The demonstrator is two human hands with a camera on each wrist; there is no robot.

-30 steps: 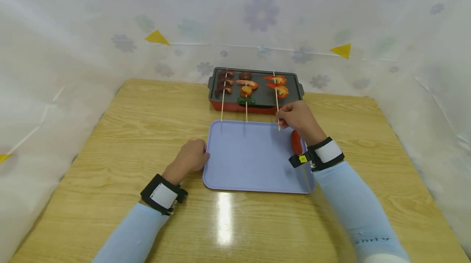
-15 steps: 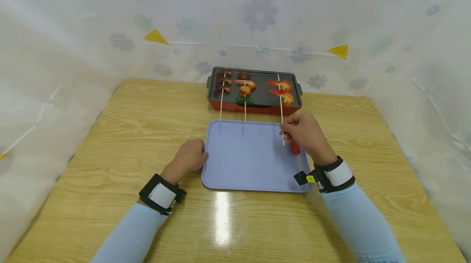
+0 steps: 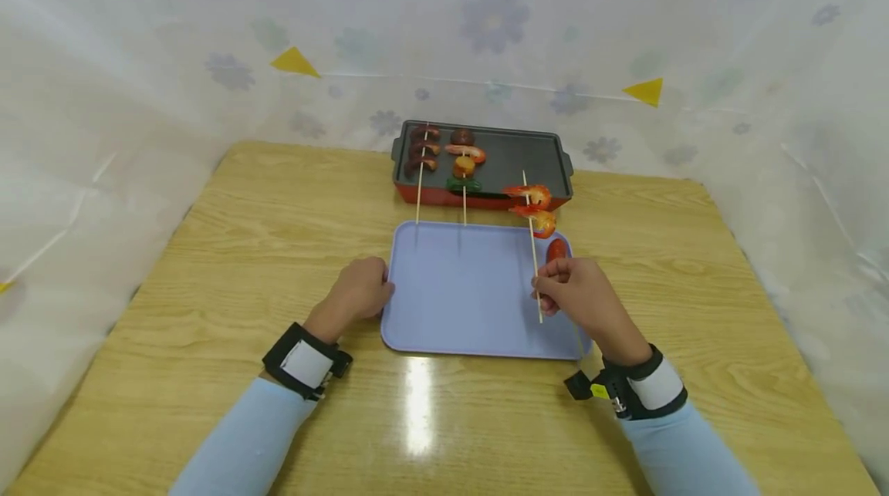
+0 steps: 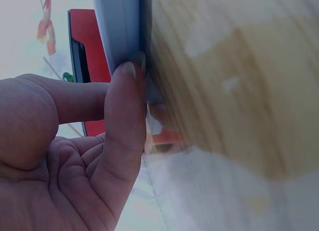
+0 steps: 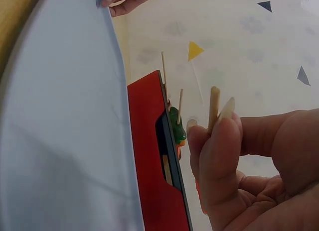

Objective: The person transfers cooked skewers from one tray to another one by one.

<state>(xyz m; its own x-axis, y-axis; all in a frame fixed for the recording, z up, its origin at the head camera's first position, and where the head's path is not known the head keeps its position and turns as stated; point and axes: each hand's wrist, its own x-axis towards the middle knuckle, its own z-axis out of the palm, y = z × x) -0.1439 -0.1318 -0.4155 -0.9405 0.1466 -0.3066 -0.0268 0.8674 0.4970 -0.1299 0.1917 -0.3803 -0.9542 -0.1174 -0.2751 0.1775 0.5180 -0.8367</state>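
My right hand pinches the lower part of a shrimp skewer between thumb and fingers, above the right side of a light-blue tray. Two orange-red shrimps sit on its upper part, level with the grill's front edge. In the right wrist view the stick's blunt end pokes out past the fingertips. My left hand grips the tray's left edge, with fingertips against the rim in the left wrist view. A sausage skewer lies along the tray's right side, partly hidden by my right hand.
Behind the tray stands a red grill with a dark top plate. On its left half lie a mushroom-like brown skewer and a mixed skewer, their sticks reaching toward the tray. A flowered plastic sheet rises behind the wooden table.
My right hand has drawn the shrimp skewer off the grill toward me, over the tray. The sausage is more exposed beside it. My left hand stays at the tray's edge.
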